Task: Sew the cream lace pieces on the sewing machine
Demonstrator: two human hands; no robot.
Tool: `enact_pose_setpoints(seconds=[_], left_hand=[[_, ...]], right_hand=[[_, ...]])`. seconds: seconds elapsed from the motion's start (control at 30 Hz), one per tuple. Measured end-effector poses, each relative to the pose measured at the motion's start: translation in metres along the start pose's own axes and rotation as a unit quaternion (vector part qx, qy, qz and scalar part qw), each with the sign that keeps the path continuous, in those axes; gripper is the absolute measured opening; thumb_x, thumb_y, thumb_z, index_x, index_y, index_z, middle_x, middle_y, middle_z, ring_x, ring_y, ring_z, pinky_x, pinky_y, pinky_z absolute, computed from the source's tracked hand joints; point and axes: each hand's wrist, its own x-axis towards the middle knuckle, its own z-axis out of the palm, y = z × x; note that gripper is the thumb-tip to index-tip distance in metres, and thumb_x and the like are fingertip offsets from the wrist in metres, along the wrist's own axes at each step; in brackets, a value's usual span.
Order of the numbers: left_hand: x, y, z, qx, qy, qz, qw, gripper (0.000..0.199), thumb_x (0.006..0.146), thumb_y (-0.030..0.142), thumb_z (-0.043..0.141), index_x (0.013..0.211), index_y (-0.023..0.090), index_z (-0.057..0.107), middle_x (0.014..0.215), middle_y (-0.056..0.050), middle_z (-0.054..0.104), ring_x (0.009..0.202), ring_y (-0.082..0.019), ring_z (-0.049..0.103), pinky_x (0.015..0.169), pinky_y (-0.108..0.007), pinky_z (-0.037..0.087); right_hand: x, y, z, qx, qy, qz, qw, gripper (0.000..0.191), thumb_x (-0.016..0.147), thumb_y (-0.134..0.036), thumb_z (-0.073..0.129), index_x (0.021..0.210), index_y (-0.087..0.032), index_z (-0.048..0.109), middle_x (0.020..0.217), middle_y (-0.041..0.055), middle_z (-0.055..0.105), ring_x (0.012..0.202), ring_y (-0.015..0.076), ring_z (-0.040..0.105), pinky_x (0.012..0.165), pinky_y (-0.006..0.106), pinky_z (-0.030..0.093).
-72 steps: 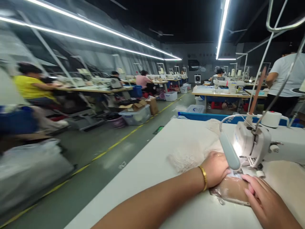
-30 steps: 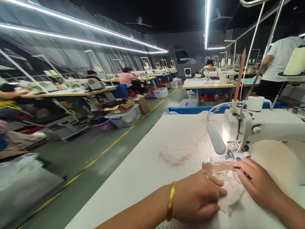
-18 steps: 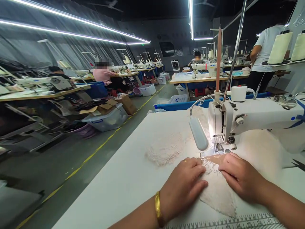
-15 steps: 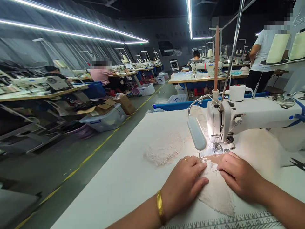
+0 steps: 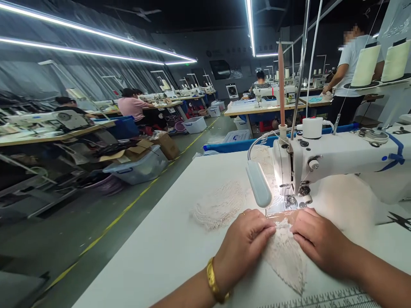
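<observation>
A pale lace piece lies on the white table in front of the sewing machine, its pointed end toward the ruler markings. My left hand pinches its upper left edge between thumb and fingers, with a gold bangle at the wrist. Gripping the upper right edge, my right hand has its fingers closed too. The lace's top edge lies just before the presser foot, not under it as far as I can see. Another lace piece rests flat to the left.
Black scissors lie at the right edge. A grey lamp hangs left of the needle area. Printed ruler markings run along the front. Thread cones stand at upper right. Several people are farther back.
The view has shifted slightly. Both hands still hold the lace; its top edge is more bunched between the fingers, and its lower tip has swung a little left. The standing person has turned sideways.
</observation>
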Motion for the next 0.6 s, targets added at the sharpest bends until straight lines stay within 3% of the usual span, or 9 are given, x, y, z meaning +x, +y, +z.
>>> enact_pose_setpoints(seconds=[0.13, 0.23, 0.33, 0.4, 0.5, 0.6], left_hand=[[0.011, 0.019, -0.012, -0.021, -0.047, -0.009, 0.999, 0.031, 0.104, 0.032, 0.049, 0.077, 0.022, 0.060, 0.079, -0.001, 0.065, 0.078, -0.019, 0.059, 0.070, -0.032, 0.046], [0.017, 0.032, -0.015, -0.051, -0.116, 0.003, 0.992, 0.036, 0.105, 0.035, 0.045, 0.072, 0.022, 0.049, 0.072, 0.001, 0.059, 0.067, -0.016, 0.054, 0.063, -0.029, 0.043], [0.023, 0.036, -0.015, -0.076, -0.129, 0.001, 0.989, 0.036, 0.105, 0.038, 0.043, 0.073, 0.022, 0.051, 0.071, 0.001, 0.059, 0.066, -0.016, 0.054, 0.062, -0.028, 0.044], [0.026, 0.034, -0.014, -0.084, -0.123, -0.020, 0.989, 0.037, 0.105, 0.040, 0.042, 0.076, 0.022, 0.055, 0.072, 0.000, 0.060, 0.067, -0.017, 0.055, 0.062, -0.028, 0.044], [0.027, 0.028, -0.011, -0.103, -0.106, -0.044, 0.988, 0.035, 0.105, 0.042, 0.042, 0.083, 0.022, 0.061, 0.081, -0.002, 0.067, 0.075, -0.019, 0.061, 0.069, -0.029, 0.049], [0.026, 0.024, -0.007, -0.152, -0.101, -0.049, 0.982, 0.025, 0.101, 0.044, 0.054, 0.102, 0.024, 0.068, 0.100, -0.003, 0.074, 0.093, -0.022, 0.068, 0.084, -0.032, 0.055]], right_hand=[[0.001, -0.002, -0.004, 0.027, 0.007, 0.010, 1.000, 0.023, 0.104, -0.016, 0.041, 0.086, -0.021, 0.054, 0.090, 0.0050, 0.059, 0.085, 0.0224, 0.050, 0.081, 0.042, 0.047], [0.001, -0.007, -0.017, 0.159, 0.021, 0.054, 0.986, 0.026, 0.110, -0.032, 0.040, 0.116, -0.022, 0.063, 0.111, 0.0087, 0.064, 0.100, 0.0243, 0.055, 0.091, 0.043, 0.050], [0.000, -0.011, -0.026, 0.300, -0.009, 0.079, 0.951, 0.046, 0.105, -0.058, 0.051, 0.139, -0.028, 0.058, 0.133, 0.0088, 0.061, 0.116, 0.0265, 0.054, 0.096, 0.040, 0.051], [0.001, -0.012, -0.025, 0.310, -0.021, 0.094, 0.946, 0.045, 0.099, -0.063, 0.060, 0.125, -0.027, 0.065, 0.126, 0.0080, 0.064, 0.113, 0.0268, 0.054, 0.095, 0.040, 0.050], [0.004, -0.011, -0.019, 0.283, -0.001, 0.133, 0.950, 0.025, 0.099, -0.048, 0.062, 0.096, -0.023, 0.065, 0.108, 0.0063, 0.067, 0.101, 0.0242, 0.055, 0.088, 0.037, 0.048], [0.007, -0.010, -0.014, 0.274, 0.011, 0.151, 0.950, 0.018, 0.100, -0.036, 0.059, 0.090, -0.023, 0.062, 0.096, 0.0032, 0.065, 0.092, 0.0213, 0.055, 0.082, 0.035, 0.046]])
